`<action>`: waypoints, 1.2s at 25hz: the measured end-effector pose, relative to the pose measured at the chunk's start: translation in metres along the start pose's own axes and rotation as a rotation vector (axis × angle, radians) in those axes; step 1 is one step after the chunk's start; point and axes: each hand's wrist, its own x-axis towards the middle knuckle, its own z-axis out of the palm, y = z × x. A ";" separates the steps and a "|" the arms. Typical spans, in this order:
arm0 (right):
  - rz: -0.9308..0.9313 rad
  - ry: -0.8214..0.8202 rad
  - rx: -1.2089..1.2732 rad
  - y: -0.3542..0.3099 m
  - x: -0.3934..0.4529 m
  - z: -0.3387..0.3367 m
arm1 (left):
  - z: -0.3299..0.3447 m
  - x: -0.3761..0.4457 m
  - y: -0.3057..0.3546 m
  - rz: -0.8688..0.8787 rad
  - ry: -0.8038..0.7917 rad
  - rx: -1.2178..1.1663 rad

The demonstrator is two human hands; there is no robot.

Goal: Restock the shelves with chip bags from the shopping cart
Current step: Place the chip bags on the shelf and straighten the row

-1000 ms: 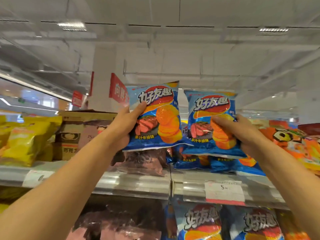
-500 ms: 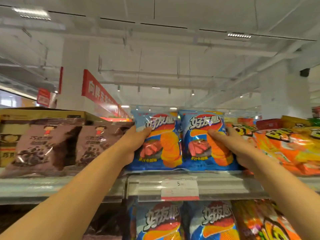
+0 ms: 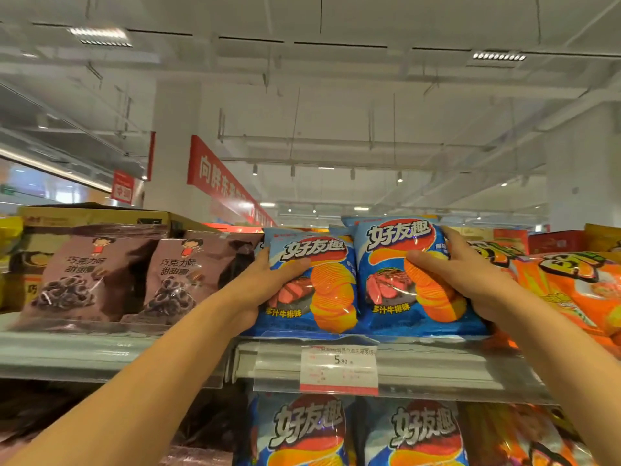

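Note:
Two blue chip bags with orange chips and a steak picture stand side by side on the top shelf (image 3: 437, 368). My left hand (image 3: 265, 287) grips the left blue bag (image 3: 322, 290) at its left edge, thumb across the front. My right hand (image 3: 460, 274) grips the right blue bag (image 3: 396, 274) at its right edge, thumb on the front. The bottoms of both bags rest at the shelf's front lip. The shopping cart is out of view.
Brown chocolate-ring snack bags (image 3: 84, 277) stand left of the blue bags, with a cardboard box (image 3: 100, 216) behind. Orange snack bags (image 3: 571, 294) crowd the right. A price tag (image 3: 339, 368) hangs on the shelf edge. More blue bags (image 3: 302, 432) fill the shelf below.
Both hands have pushed the two blue bags from the air down and back onto the top shelf. My view has shifted right and closer.

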 end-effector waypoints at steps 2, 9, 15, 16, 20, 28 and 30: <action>0.008 -0.013 -0.008 0.004 -0.003 0.002 | 0.004 -0.003 -0.002 -0.003 0.000 0.040; 0.009 0.050 -0.079 0.001 -0.008 -0.007 | 0.015 -0.011 -0.004 0.151 0.095 0.105; 0.008 0.122 -0.215 0.002 -0.012 -0.007 | 0.012 -0.014 -0.007 0.036 0.019 -0.017; -0.008 0.149 -0.205 0.000 -0.011 -0.007 | 0.011 -0.014 -0.005 0.014 0.001 -0.069; -0.090 0.173 -0.283 0.000 -0.012 -0.001 | 0.014 -0.021 0.003 -0.070 -0.048 -0.229; -0.404 0.234 -0.809 -0.029 -0.025 0.001 | 0.047 -0.078 -0.009 0.775 0.055 1.127; -0.534 0.123 -0.955 -0.038 -0.026 0.015 | 0.064 -0.082 -0.018 0.702 -0.040 1.293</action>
